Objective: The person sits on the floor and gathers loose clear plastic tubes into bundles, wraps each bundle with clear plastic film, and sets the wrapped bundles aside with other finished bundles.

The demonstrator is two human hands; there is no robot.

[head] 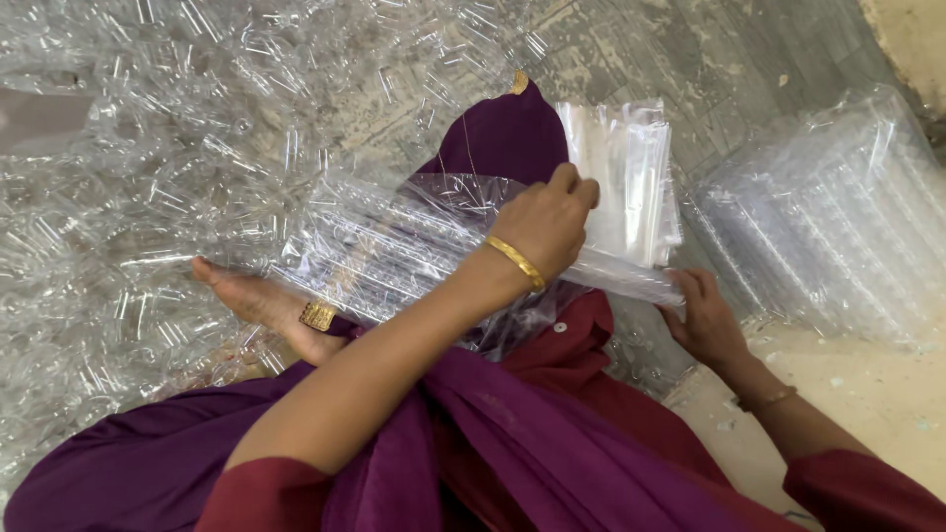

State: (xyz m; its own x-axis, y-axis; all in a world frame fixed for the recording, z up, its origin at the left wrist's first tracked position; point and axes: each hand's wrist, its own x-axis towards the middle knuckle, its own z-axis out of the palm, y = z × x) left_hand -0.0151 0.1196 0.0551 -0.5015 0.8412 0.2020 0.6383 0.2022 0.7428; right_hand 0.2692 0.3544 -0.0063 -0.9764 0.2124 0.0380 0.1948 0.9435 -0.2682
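Note:
My left hand (pixel 548 223), with a gold bangle on the wrist, reaches across my lap and presses down on a clear plastic packet (pixel 384 246) filled with rows of small clear tubes. My right hand (pixel 702 317) grips the right end of that packet, near its open mouth. The packet lies across my knee, over purple and dark red cloth. Just beyond my left hand stands a stack of flat clear plastic bags (pixel 627 177).
A big heap of loose clear plastic tubes (pixel 148 167) covers the floor on the left and at the back. A pile of filled clear packets (pixel 838 227) lies at the right. My bare foot (pixel 258 305) rests at the left, on the heap's edge.

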